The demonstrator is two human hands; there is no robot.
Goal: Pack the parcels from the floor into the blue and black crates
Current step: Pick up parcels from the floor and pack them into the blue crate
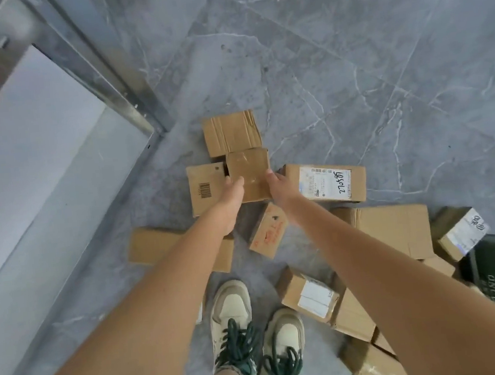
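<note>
Around the small box (249, 173) held between both hands' fingers (237, 185): other parcels (326, 183), touching, crowded.

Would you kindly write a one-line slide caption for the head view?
Both hands, left hand and right hand, grasp a small cardboard box among parcels scattered on the grey floor.

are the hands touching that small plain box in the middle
Touching. The head view shows the left hand on the box's left edge and the right hand on its right edge, no gap.
</note>
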